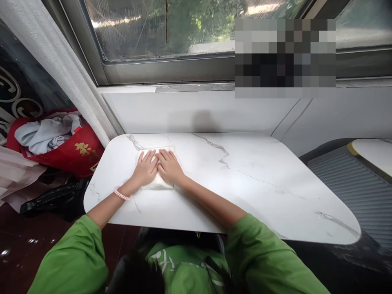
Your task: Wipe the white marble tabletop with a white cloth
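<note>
A flat white square packet or folded cloth lies on the left part of the white marbled table; I cannot tell which it is. My left hand rests flat on its left side, fingers stretched toward the window. Beside it, my right hand presses on the right side with its fingers spread. The two hands touch or nearly touch at the thumbs. A pink coiled band sits around my left wrist.
Left of the table stands a red bag filled with light clothes. A white curtain hangs beside the window. To the right are a grey ribbed surface and another white tabletop. A blurred patch covers the upper right.
</note>
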`<control>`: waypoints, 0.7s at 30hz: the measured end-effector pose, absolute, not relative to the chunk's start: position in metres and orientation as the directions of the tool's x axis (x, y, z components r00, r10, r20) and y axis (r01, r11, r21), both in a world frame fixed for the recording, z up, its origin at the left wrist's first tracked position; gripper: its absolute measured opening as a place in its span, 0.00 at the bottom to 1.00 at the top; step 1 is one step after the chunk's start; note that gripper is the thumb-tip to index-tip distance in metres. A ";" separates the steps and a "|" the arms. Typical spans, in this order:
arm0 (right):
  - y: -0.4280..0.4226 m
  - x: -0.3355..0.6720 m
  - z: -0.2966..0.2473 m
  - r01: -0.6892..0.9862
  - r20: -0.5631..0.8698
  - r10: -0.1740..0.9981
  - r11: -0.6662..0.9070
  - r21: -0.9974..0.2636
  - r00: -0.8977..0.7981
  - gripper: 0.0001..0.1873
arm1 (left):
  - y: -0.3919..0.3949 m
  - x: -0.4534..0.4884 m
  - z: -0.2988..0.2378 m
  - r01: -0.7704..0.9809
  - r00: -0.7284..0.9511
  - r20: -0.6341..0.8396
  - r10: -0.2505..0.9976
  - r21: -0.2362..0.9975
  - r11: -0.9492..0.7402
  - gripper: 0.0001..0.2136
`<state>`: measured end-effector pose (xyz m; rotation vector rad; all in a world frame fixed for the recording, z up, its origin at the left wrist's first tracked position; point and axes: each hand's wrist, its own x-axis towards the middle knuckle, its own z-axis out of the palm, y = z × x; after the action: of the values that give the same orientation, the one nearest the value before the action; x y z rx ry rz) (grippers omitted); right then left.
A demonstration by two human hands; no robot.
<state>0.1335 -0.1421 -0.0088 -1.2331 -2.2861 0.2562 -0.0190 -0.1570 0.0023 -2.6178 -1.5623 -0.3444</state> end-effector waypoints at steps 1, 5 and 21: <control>-0.156 0.140 -0.008 0.726 0.351 0.819 0.568 -0.388 -0.453 0.24 | -0.171 -0.013 0.003 0.871 0.464 0.230 0.855 0.056 -0.487 0.21; -0.208 0.167 -0.007 0.725 0.336 0.802 0.593 -0.351 -0.494 0.25 | -0.225 0.011 0.002 0.855 0.478 0.245 0.844 0.089 -0.510 0.23; -0.229 0.197 0.003 0.801 0.119 0.890 0.449 -0.396 -0.440 0.27 | -0.220 0.031 0.013 0.750 0.632 0.163 0.758 0.121 -0.651 0.21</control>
<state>0.1968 -0.2286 0.0033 -1.4461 -2.3941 0.4068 0.0315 -0.2204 0.0129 -2.8754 -1.3291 -0.3186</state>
